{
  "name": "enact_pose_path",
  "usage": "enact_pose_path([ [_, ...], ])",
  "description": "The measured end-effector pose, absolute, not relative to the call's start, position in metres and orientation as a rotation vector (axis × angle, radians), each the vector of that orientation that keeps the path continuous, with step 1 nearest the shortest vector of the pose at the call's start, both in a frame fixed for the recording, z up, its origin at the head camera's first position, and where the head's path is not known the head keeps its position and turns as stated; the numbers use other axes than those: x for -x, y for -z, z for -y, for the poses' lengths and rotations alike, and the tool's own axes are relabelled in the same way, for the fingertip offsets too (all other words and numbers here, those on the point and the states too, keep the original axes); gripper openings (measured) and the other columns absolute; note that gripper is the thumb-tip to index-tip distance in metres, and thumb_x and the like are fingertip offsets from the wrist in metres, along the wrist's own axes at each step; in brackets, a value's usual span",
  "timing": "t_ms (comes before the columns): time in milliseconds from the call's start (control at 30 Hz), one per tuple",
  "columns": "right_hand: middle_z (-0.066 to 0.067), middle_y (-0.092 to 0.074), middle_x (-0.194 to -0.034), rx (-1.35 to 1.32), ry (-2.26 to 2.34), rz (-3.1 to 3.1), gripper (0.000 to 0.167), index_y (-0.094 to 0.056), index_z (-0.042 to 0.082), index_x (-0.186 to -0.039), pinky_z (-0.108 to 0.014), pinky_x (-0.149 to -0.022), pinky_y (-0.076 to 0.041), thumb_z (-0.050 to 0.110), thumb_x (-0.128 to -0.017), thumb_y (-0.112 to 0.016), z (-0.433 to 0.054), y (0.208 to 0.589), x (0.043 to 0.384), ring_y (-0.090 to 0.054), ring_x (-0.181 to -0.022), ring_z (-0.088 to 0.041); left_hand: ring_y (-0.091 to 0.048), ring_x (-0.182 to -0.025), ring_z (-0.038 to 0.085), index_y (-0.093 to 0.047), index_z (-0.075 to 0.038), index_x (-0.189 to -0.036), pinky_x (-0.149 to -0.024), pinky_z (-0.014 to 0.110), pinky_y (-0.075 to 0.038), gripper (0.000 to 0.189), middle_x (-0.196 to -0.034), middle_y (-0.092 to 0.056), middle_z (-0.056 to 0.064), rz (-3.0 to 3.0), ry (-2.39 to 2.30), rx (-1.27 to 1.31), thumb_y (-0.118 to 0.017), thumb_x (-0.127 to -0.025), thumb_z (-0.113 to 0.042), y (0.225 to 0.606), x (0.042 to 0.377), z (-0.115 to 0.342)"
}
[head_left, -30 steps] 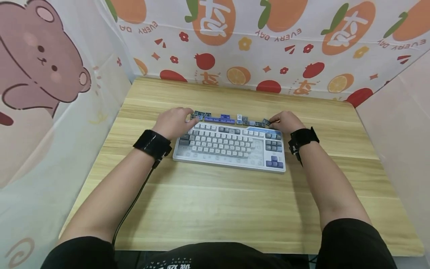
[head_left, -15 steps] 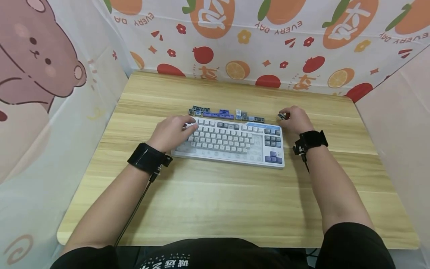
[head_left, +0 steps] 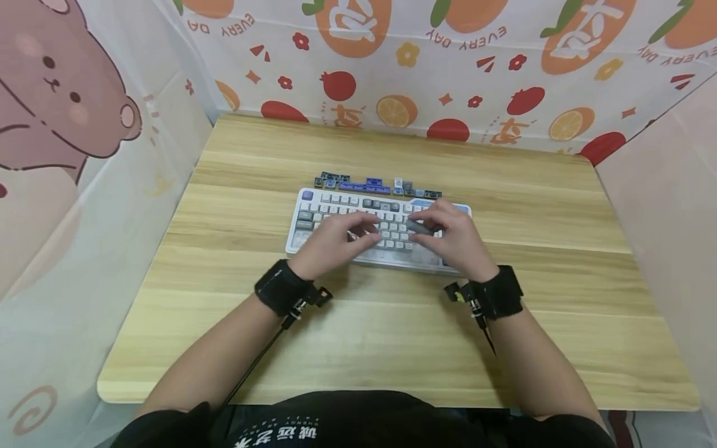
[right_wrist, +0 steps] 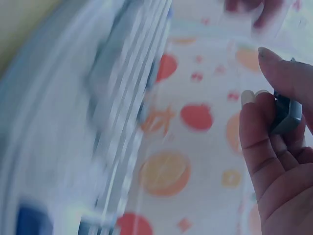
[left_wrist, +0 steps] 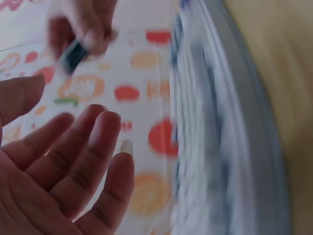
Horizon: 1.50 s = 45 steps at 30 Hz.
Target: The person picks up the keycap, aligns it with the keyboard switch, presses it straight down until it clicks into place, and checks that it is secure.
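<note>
Tabletop [head_left: 381, 339], keyboard [head_left: 395, 236] partly hidden, right fingers [right_wrist: 258, 142] holding keycap [right_wrist: 288, 116]

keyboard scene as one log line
right hand: holds gray keycap | left hand: holds nothing | keyboard: below both hands | loose keycaps: beyond keyboard

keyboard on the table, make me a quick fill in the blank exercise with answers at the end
The left hand holds ____, while the right hand grips a dark key.
The row of loose keys lies on the ____ side of the keyboard, not the near one.
Both wristbands are ____.

Missing words: nothing; far; black
</note>
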State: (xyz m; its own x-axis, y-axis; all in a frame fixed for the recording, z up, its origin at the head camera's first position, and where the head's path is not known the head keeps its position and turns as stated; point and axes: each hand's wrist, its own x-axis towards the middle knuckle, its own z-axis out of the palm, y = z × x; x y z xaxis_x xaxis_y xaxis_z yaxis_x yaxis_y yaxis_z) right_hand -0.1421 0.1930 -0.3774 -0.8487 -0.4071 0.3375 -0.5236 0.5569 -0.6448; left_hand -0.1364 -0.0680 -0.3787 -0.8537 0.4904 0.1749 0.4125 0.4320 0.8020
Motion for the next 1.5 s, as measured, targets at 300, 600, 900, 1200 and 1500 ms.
enact_pose_path([
  [300, 0.001, -0.055, -0.085, -0.987, -1.103, 2.51, 0.047, -0.066, 0.011, -0.125, -0.028, -0.066, -0.042, 0.007, -0.081, -0.08, -0.166, 0.379, 0.117, -0.048, -0.078, -0.01, -0.065, -0.083, 0.012, -0.069, -0.009, -0.11, -0.072, 0.029, -0.055, 0.022, -0.094, -0.07, 0.001, -2.378, -1.733, -0.784, -0.069, -0.093, -0.021, 0.394, 0.125, 0.042],
  [600, 0.001, -0.058, -0.092, -0.951, -1.114, 2.518, 0.034, -0.071, 0.01, -0.117, -0.028, -0.073, -0.051, 0.012, -0.084, -0.078, -0.172, 0.387, 0.114, -0.055, -0.084, -0.01, -0.064, -0.08, 0.011, -0.069, -0.008, -0.111, -0.067, 0.029, -0.054, 0.022, -0.09, -0.07, 0.001, -2.378, -1.766, -0.786, -0.07, -0.092, -0.018, 0.401, 0.124, 0.038],
  [900, -0.003, -0.066, -0.099, -0.978, -1.08, 2.553, 0.021, -0.075, 0.005, -0.107, -0.032, -0.076, -0.055, 0.007, -0.086, -0.075, -0.187, 0.4, 0.113, -0.064, -0.089, -0.014, -0.064, -0.076, 0.007, -0.071, -0.01, -0.106, -0.064, 0.029, -0.055, 0.017, -0.088, -0.072, -0.002, -2.454, -1.619, -0.819, -0.07, -0.092, -0.018, 0.41, 0.123, 0.034],
  [1200, -0.011, -0.065, -0.095, -0.593, -0.694, 2.806, 0.021, -0.074, 0.0, -0.105, -0.037, -0.071, -0.05, 0.007, -0.086, -0.075, -0.235, 0.413, 0.145, -0.059, -0.083, -0.023, -0.062, -0.074, 0.011, -0.071, -0.006, -0.105, -0.067, 0.028, -0.053, 0.016, -0.094, -0.072, -0.001, -2.547, -1.622, -0.711, -0.067, -0.093, -0.017, 0.407, 0.128, 0.056],
  [1500, -0.009, -0.067, -0.099, -0.769, -0.519, 2.95, 0.02, -0.075, 0.004, -0.107, -0.038, -0.083, -0.052, 0.012, -0.089, -0.073, -0.226, 0.418, 0.157, -0.06, -0.093, -0.023, -0.062, -0.075, 0.012, -0.071, -0.005, -0.104, -0.068, 0.029, -0.052, 0.016, -0.093, -0.072, -0.001, -2.524, -1.641, -0.652, -0.067, -0.093, -0.016, 0.411, 0.129, 0.062],
])
